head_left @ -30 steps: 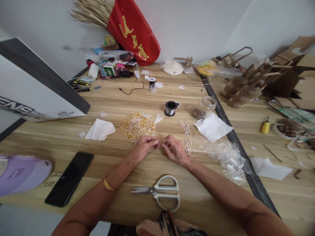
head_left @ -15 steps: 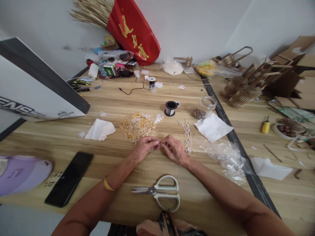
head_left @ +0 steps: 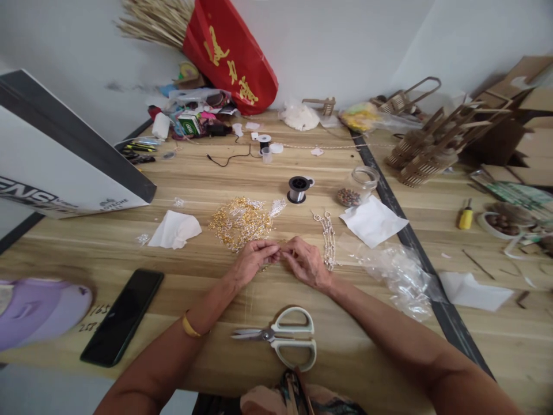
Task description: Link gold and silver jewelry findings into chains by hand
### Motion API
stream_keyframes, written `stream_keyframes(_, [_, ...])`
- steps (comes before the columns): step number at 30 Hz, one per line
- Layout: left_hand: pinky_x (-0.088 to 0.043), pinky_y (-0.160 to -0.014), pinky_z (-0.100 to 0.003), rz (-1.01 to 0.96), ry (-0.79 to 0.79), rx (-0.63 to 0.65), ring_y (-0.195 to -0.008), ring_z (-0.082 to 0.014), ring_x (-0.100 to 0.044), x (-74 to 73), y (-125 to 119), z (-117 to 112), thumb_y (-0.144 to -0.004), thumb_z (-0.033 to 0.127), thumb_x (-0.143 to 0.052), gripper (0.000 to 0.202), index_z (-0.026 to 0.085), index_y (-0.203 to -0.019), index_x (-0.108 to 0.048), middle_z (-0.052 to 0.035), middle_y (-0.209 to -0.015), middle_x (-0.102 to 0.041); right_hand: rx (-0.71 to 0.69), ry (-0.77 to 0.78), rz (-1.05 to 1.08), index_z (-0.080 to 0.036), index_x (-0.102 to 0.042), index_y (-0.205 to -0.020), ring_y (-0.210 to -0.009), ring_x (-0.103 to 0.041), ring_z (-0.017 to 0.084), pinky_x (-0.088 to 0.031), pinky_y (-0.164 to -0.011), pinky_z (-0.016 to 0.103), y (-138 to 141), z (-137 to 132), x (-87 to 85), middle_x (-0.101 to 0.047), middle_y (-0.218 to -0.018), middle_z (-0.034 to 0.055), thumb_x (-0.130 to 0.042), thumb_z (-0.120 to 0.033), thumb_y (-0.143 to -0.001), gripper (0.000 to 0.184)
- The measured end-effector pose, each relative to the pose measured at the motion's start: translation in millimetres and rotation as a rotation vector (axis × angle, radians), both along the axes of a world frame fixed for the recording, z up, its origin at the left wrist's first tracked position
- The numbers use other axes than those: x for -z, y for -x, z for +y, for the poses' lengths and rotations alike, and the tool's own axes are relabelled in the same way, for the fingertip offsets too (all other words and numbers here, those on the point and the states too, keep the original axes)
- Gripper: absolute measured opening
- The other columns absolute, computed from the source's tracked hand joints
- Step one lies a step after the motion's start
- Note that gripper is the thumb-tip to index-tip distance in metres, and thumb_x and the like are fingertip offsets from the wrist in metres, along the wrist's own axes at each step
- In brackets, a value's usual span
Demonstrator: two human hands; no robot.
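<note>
My left hand (head_left: 258,256) and my right hand (head_left: 305,260) meet at the fingertips over the wooden table, both pinched closed. What they hold is too small to make out; gold-coloured bits show by the fingertips and under my left hand. Just beyond lies a heap of gold and silver bead strands (head_left: 242,222). Several pale bead strands (head_left: 329,239) lie to the right of my right hand. Scissors (head_left: 280,337) with pale handles rest nearer to me, blades pointing left. A spool of silvery wire (head_left: 298,190) stands behind the hands.
On the left are a white paper (head_left: 175,229), a black phone (head_left: 123,317) and a large white box (head_left: 64,155). To the right are a glass jar (head_left: 365,180) with beads, another white paper (head_left: 374,220) and clear plastic bags (head_left: 401,276). A red bag (head_left: 233,57) leans at the back.
The view has shifted slightly. Both hands keep the same pinched pose at nearly the same place, and the things on the table lie as before.
</note>
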State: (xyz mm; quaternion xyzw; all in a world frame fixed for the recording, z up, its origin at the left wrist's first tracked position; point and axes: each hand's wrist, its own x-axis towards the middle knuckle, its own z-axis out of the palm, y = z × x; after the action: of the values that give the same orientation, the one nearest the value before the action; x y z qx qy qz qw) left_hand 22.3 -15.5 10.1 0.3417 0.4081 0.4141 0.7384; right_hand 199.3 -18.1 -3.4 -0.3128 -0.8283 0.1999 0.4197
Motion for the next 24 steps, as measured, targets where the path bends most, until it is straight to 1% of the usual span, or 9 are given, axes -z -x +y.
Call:
stream_keyframes(7, [-0.044,-0.061,-0.023,0.054,-0.064,-0.003,-0.059,-0.0099,-0.057,2.4,0,1,-0.061,0.027,-0.078,0.021,0.011,-0.070,-0.069,-0.0021,-0.062,-0.064,0.004,-0.029,0.011,-0.019,-0.051,-0.093,-0.073,-0.054,0.014,-0.045,-0.061,0.025,0,2,1.2,-0.057,-0.081,0.0044,-0.046,-0.018,-0.091,0.005])
stream_keyframes(10, [-0.043,-0.061,-0.023,0.062,-0.066,-0.015,-0.058,-0.0097,-0.056,-0.4,-1,0,-0.060,0.026,-0.078,0.020,0.012,-0.069,-0.068,-0.0012,-0.060,-0.063,0.004,-0.027,0.021,-0.019,-0.051,-0.093,-0.072,-0.054,0.014,-0.045,-0.061,0.024,-1,2,1.4,-0.058,-0.081,0.0040,-0.046,-0.017,-0.090,0.005])
stream_keyframes(14, [-0.043,-0.059,-0.023,0.058,-0.070,-0.046,-0.056,-0.0091,-0.055,-6.2,-3,-1,-0.056,0.024,-0.079,0.020,0.012,-0.066,-0.068,-0.0005,-0.058,-0.063,0.042,-0.020,-0.006,-0.019,-0.051,-0.091,-0.071,-0.054,0.014,-0.044,-0.062,0.025,-2,2,0.6,-0.057,-0.079,0.0044,-0.046,-0.018,-0.091,0.006])
stream_keyframes(17, [-0.043,-0.060,-0.023,0.066,-0.089,-0.063,-0.056,-0.0090,-0.055,-7.5,-3,-1,-0.054,0.022,-0.079,0.019,0.012,-0.066,-0.068,-0.0001,-0.057,-0.063,0.054,-0.024,-0.009,-0.019,-0.051,-0.091,-0.071,-0.053,0.015,-0.044,-0.063,0.026,-2,2,0.6,-0.057,-0.078,0.0043,-0.045,-0.019,-0.091,0.007])
stream_keyframes(24, [-0.044,-0.062,-0.023,0.166,-0.110,-0.088,-0.056,-0.0097,-0.056,1.8,-1,3,-0.052,0.020,-0.079,0.019,0.013,-0.068,-0.070,-0.0004,-0.059,-0.065,0.050,-0.012,0.015,-0.019,-0.051,-0.092,-0.071,-0.055,0.014,-0.044,-0.062,0.025,-2,3,1.8,-0.058,-0.081,0.0048,-0.045,-0.019,-0.091,0.006])
